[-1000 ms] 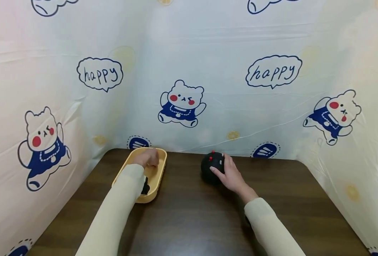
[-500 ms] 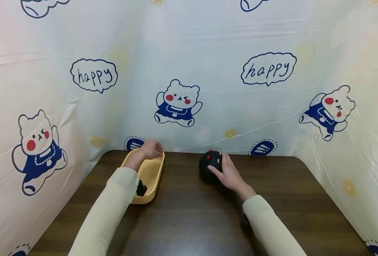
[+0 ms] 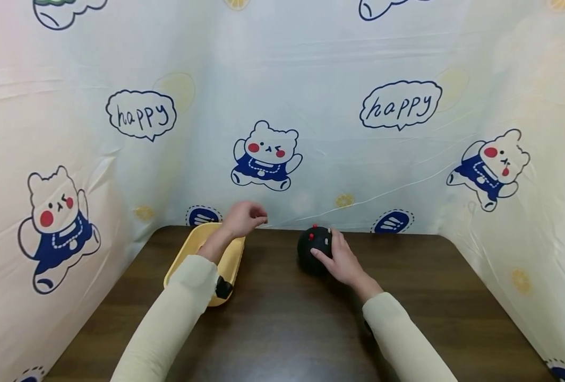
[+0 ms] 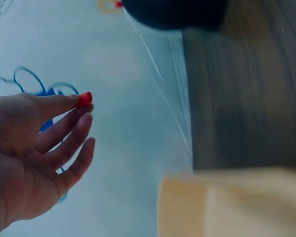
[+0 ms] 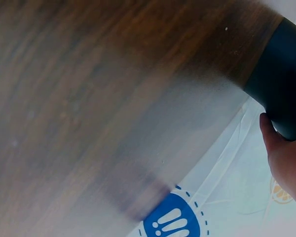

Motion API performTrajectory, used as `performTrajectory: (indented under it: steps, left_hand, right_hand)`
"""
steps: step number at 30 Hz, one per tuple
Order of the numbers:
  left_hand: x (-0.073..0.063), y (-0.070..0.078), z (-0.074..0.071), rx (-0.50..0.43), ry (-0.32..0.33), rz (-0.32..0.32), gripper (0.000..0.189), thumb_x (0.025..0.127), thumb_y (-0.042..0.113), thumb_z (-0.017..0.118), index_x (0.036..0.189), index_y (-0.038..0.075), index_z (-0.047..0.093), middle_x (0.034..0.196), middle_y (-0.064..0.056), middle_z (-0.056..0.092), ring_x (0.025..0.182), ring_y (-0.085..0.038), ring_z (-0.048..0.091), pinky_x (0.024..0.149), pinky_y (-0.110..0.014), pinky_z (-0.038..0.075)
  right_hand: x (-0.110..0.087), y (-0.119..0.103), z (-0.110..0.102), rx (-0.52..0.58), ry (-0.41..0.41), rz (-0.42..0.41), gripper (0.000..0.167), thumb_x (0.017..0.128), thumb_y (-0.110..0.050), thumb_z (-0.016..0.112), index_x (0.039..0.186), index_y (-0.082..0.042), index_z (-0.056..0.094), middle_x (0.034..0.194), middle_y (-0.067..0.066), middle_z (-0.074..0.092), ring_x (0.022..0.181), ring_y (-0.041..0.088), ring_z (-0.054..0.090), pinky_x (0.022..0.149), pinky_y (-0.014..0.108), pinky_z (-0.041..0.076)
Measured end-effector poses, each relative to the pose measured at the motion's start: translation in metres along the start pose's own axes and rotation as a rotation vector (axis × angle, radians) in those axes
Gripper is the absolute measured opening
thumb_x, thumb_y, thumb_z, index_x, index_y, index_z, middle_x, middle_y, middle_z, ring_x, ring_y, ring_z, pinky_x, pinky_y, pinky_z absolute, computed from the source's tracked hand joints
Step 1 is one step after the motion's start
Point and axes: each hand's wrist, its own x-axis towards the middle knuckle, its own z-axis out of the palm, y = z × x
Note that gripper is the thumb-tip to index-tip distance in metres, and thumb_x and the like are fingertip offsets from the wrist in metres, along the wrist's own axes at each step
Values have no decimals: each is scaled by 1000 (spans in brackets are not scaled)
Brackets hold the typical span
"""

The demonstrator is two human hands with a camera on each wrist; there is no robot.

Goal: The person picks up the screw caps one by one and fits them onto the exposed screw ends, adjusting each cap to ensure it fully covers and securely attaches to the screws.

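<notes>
My left hand [image 3: 245,218] is above the right far side of the yellow basket [image 3: 238,263]. Between its thumb and index finger it pinches a small red peg [image 4: 84,100], plain in the left wrist view. The other fingers of that hand are loosely bent. My right hand [image 3: 343,261] grips the right side of a black ball [image 3: 308,254], thumb on the near face and fingers round the back. Small red and white bits stick out of the ball's top. In the right wrist view only part of the ball [image 5: 281,74] shows at the right edge.
The dark wooden table [image 3: 282,329] bears the basket at its far left and the ball near its back edge. Behind and at both sides hangs a pale printed cloth [image 3: 320,175]. A black camera [image 3: 223,287] sits on the left wrist.
My left hand has lifted out of the yellow basket and moved right, towards the ball, with the red peg in its fingertips. The right hand and ball stay put.
</notes>
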Motion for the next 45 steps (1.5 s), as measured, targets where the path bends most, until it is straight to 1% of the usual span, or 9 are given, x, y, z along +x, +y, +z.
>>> performTrajectory:
  steps: [3, 7, 10, 12, 18, 22, 28, 38, 45]
  left_hand:
    - [6, 17, 6, -49, 45, 30, 10, 98, 12, 69, 102, 10, 78, 96, -4, 74, 88, -23, 66, 80, -37, 58]
    - [12, 35, 18, -119, 59, 30, 11, 98, 12, 69, 105, 13, 78, 99, -3, 74, 89, -21, 65, 80, -34, 58]
    - [16, 45, 30, -161, 62, 17, 12, 98, 15, 70, 107, 16, 78, 101, 0, 74, 90, -19, 65, 80, -31, 58]
    - [18, 51, 40, -179, 71, 25, 11, 98, 16, 71, 106, 17, 78, 101, 1, 74, 89, -19, 65, 79, -31, 58]
    - [27, 69, 69, -180, 58, 67, 9, 97, 18, 72, 104, 18, 79, 101, 3, 74, 90, -16, 64, 81, -31, 56]
    - [35, 80, 86, -171, 45, 77, 9, 97, 19, 72, 104, 19, 79, 102, 3, 74, 88, -16, 64, 80, -32, 56]
    - [41, 88, 100, -177, 38, 74, 9, 97, 18, 73, 103, 18, 80, 102, 2, 74, 86, -16, 64, 79, -31, 56]
    - [50, 90, 115, -124, 50, 79, 10, 97, 20, 72, 103, 19, 80, 101, 3, 74, 90, -15, 62, 84, -34, 53]
    - [50, 91, 123, -52, 14, 100, 11, 98, 19, 71, 104, 16, 80, 101, 3, 75, 103, -21, 67, 92, -35, 53]
  right_hand:
    - [2, 0, -3, 1, 8, -6, 94, 96, -65, 56, 159, -7, 18, 154, 19, 33, 137, 37, 42, 113, 61, 37]
    - [4, 0, -5, -3, 6, -4, 94, 96, -66, 56, 158, -7, 17, 154, 19, 33, 137, 37, 42, 113, 61, 36]
    - [4, 1, -4, -7, 6, -1, 95, 96, -67, 56, 159, -7, 16, 154, 19, 33, 138, 36, 42, 114, 60, 36]
    - [4, 1, -4, -7, 6, -3, 96, 96, -67, 55, 159, -7, 16, 155, 20, 33, 138, 37, 42, 114, 60, 36]
    - [0, 3, -2, 0, 9, 1, 94, 96, -66, 56, 158, -6, 17, 152, 19, 35, 135, 37, 44, 113, 59, 38]
    - [0, 3, -3, 7, 20, -10, 91, 97, -62, 58, 158, -7, 18, 151, 19, 35, 132, 36, 45, 112, 58, 39]
    - [-1, 2, -1, 1, 17, -28, 89, 98, -58, 59, 158, -7, 17, 152, 18, 34, 132, 35, 45, 111, 56, 41]
    - [-1, 1, 0, 11, 17, -53, 87, 100, -52, 60, 161, -9, 15, 155, 18, 32, 132, 35, 45, 111, 55, 41]
    - [-1, 2, 3, -3, 36, -64, 87, 101, -49, 61, 161, -7, 14, 156, 20, 31, 136, 36, 42, 111, 56, 40]
